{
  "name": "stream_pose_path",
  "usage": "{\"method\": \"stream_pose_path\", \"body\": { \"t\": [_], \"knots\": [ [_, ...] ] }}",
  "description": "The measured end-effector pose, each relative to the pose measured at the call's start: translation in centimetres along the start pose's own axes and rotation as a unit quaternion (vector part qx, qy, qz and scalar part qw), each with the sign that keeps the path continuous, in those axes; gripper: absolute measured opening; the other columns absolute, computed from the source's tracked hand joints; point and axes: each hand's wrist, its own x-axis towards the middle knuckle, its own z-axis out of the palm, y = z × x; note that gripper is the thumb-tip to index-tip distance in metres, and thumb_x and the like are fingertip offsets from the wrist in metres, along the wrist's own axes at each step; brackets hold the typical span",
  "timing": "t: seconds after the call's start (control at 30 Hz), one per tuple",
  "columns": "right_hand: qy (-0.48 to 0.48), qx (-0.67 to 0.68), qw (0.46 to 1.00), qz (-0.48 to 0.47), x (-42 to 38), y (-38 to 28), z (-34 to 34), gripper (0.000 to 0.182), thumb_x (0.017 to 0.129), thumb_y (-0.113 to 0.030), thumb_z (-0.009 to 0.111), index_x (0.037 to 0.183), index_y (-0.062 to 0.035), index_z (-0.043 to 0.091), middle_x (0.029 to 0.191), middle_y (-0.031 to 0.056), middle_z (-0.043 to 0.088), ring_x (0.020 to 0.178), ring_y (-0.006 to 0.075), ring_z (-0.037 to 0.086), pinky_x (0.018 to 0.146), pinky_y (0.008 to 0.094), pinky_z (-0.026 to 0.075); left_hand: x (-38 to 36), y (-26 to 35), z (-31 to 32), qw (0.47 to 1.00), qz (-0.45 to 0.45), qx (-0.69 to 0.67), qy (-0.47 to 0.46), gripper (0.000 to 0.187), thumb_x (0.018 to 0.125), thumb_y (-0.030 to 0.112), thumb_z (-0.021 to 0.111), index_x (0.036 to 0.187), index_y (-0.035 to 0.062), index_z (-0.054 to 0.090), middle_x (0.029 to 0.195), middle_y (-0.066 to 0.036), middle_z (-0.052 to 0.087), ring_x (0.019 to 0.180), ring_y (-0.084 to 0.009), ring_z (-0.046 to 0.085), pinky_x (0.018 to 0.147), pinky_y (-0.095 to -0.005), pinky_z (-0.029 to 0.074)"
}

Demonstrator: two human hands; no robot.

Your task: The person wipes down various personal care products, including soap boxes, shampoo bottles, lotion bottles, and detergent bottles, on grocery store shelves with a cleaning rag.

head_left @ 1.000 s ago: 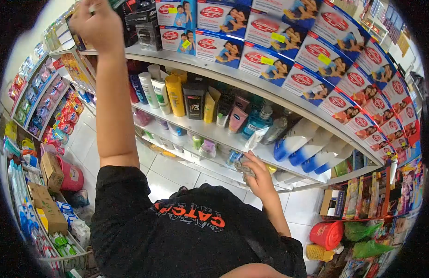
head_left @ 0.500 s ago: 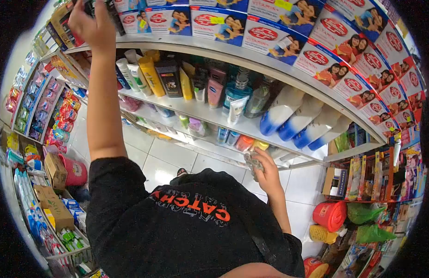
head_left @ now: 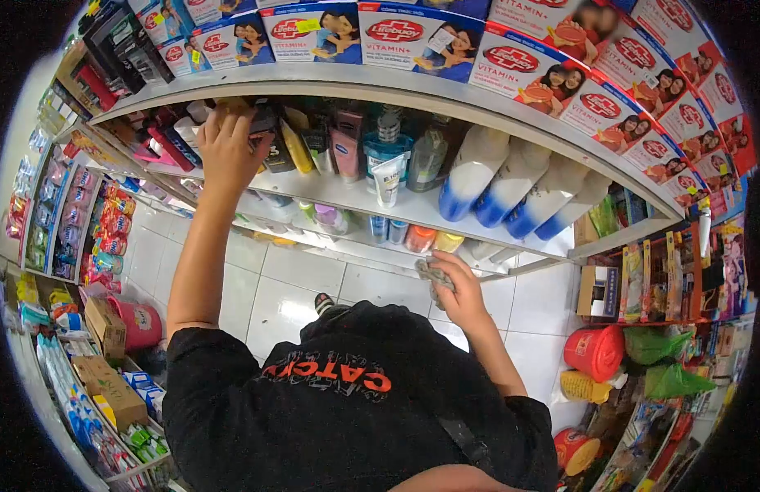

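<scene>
On the upper open shelf, my left hand is at the row of bottles, its fingers bent round a yellow bottle that it mostly covers. White tubes stand left of this hand, and a black bottle and a slimmer yellow bottle stand right of it. A crumpled grey cloth is pinched in my right hand, held in front of the lower shelf.
Lifebuoy soap boxes are stacked along the top. White-and-blue bottles, a small white tube and a teal bottle share the shelf. At right hangs a red container; a pink bin stands at left.
My left hand has come down from the dark items at the top left to the bottles on the shelf below. The right hand still holds the cloth, and the view has shifted slightly.
</scene>
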Motion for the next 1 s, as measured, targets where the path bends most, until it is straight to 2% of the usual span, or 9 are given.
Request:
{"method": "stream_pose_path", "body": {
  "t": [0.03, 0.27, 0.33, 0.5, 0.67, 0.73, 0.77, 0.9, 1.0],
  "knots": [
    [-0.007, 0.001, 1.0, 0.001, 0.0, -0.2, 0.1, 0.03, 0.07, -0.006, 0.052, 0.099, 0.0, 0.054, 0.113, 0.0179, 0.052, 0.102, 0.0318, 0.051, 0.088, 0.036, 0.038, -0.6, -0.6, 0.9, 0.999, -0.005, 0.016, -0.029, 0.057, 0.061, 0.032, 0.071, 0.11, 0.0092, 0.052, 0.099, -0.007, 0.057, 0.112, -0.028, 0.039, 0.088, -0.044, 0.029],
    [-0.024, -0.001, 1.0, 0.013, -1.1, -0.6, 1.1, 0.032, 0.072, -0.007, 0.055, 0.103, -0.0022, 0.054, 0.115, 0.0153, 0.049, 0.104, 0.0318, 0.05, 0.087, 0.0354, 0.04, -1.8, -1.8, 2.0, 0.987, -0.031, 0.082, -0.138, 0.062, 0.064, 0.034, 0.069, 0.115, 0.0082, 0.047, 0.103, -0.008, 0.056, 0.113, -0.0303, 0.038, 0.089, -0.0491, 0.027],
    [-0.002, -0.017, 1.0, 0.019, -1.6, -1.2, 1.7, 0.031, 0.072, -0.007, 0.055, 0.103, -0.0023, 0.053, 0.115, 0.015, 0.049, 0.103, 0.0315, 0.05, 0.087, 0.0353, 0.04, -1.9, -1.8, 1.5, 0.998, -0.009, 0.038, -0.056, 0.053, 0.068, 0.034, 0.066, 0.109, 0.0049, 0.048, 0.105, -0.01, 0.054, 0.112, -0.0328, 0.039, 0.091, -0.048, 0.027],
    [0.023, -0.013, 0.999, 0.041, -2.8, -2.6, 4.6, 0.03, 0.073, -0.009, 0.055, 0.103, -0.004, 0.052, 0.115, 0.0148, 0.048, 0.102, 0.0309, 0.05, 0.085, 0.0352, 0.042, -3.3, -2.9, 1.3, 0.999, 0.03, -0.004, -0.041, 0.055, 0.064, 0.033, 0.07, 0.108, 0.0038, 0.052, 0.106, -0.016, 0.052, 0.108, -0.0329, 0.041, 0.099, -0.0474, 0.023],
    [0.021, 0.012, 0.997, 0.068, -3.9, -3.8, 8.5, 0.034, 0.071, -0.008, 0.052, 0.105, -0.0034, 0.052, 0.117, 0.0156, 0.047, 0.107, 0.0308, 0.046, 0.091, 0.0357, 0.037, -5.9, -3.8, 1.5, 0.991, 0.067, -0.118, 0.014, 0.052, 0.059, 0.022, 0.076, 0.101, 0.0023, 0.055, 0.104, -0.015, 0.051, 0.108, -0.0355, 0.041, 0.097, -0.049, 0.027],
    [0.014, 0.025, 0.995, 0.091, -4.5, -3.8, 10.3, 0.034, 0.072, -0.008, 0.052, 0.105, -0.0037, 0.052, 0.117, 0.0152, 0.047, 0.107, 0.0306, 0.046, 0.091, 0.0359, 0.037, -6.4, -3.4, -0.2, 0.994, 0.025, -0.107, 0.004, 0.054, 0.057, 0.023, 0.079, 0.101, 0.0021, 0.055, 0.104, -0.014, 0.051, 0.107, -0.0347, 0.041, 0.094, -0.0483, 0.031],
    [0.026, 0.012, 0.996, 0.085, -4.9, -3.8, 11.2, 0.033, 0.072, -0.009, 0.053, 0.104, -0.0046, 0.052, 0.117, 0.0149, 0.047, 0.106, 0.0305, 0.047, 0.091, 0.036, 0.037, -6.4, -3.9, -0.6, 0.99, 0.061, -0.108, 0.06, 0.053, 0.057, 0.023, 0.079, 0.097, 0.0004, 0.054, 0.101, -0.014, 0.051, 0.105, -0.0337, 0.043, 0.089, -0.0473, 0.035],
    [0.04, 0.01, 0.995, 0.093, -6.8, -4.8, 14.2, 0.03, 0.073, -0.01, 0.054, 0.103, -0.0064, 0.052, 0.118, 0.0133, 0.045, 0.104, 0.0306, 0.047, 0.087, 0.037, 0.041, -7.2, -4.5, -2.8, 0.973, 0.025, -0.188, 0.132, 0.051, 0.061, 0.021, 0.078, 0.095, -0.0026, 0.049, 0.095, -0.016, 0.05, 0.1, -0.033, 0.046, 0.084, -0.045, 0.038],
    [0.095, 0.022, 0.991, 0.097, -8.4, -5.1, 15.5, 0.031, 0.072, -0.01, 0.055, 0.103, -0.0058, 0.051, 0.121, 0.015, 0.041, 0.105, 0.0316, 0.046, 0.087, 0.0365, 0.041, -8.1, -3.3, -3.4, 0.862, -0.028, -0.494, 0.112, 0.05, 0.071, 0.014, 0.069, 0.109, -0.004, 0.042, 0.11, -0.019, 0.049, 0.093, -0.0312, 0.051, 0.086, -0.0421, 0.041]
  ]
}}
